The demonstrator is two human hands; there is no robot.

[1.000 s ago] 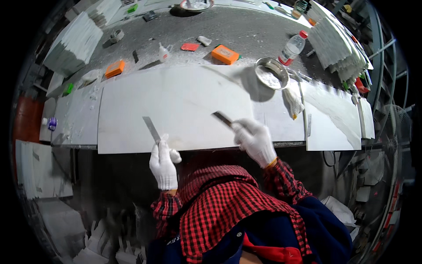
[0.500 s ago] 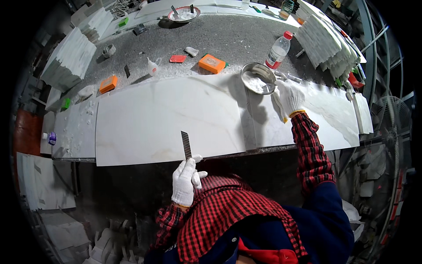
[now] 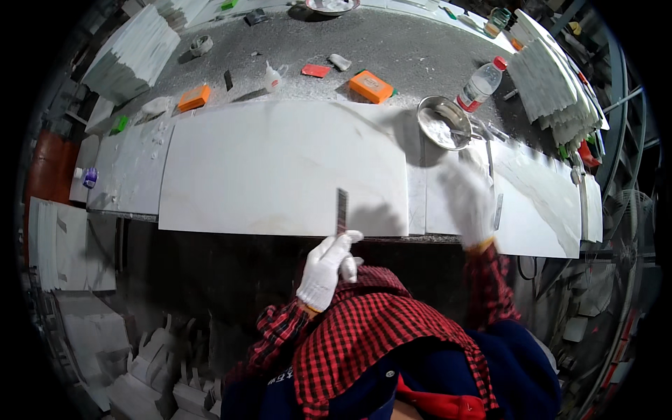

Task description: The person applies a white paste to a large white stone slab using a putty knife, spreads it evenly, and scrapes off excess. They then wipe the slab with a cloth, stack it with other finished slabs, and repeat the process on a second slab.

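The left hand point(image 3: 326, 269) pinched a thin blade point(image 3: 341, 211) upright, its length pointing away over the slab point(image 3: 280, 164). The right hand point(image 3: 467, 199), blurred, hovered nearer the bowl point(image 3: 442, 122); I couldn't tell its grip.

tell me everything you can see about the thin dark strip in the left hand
The thin dark strip is a narrow, flat, straight blade-like piece, dark grey and possibly metal. It stands nearly upright in the picture, its lower end pinched by the white-gloved left hand, its upper end free. It shows against the near edge of the large white marble-like slab; whether it touches the slab cannot be told. Its surface detail is too small to make out.
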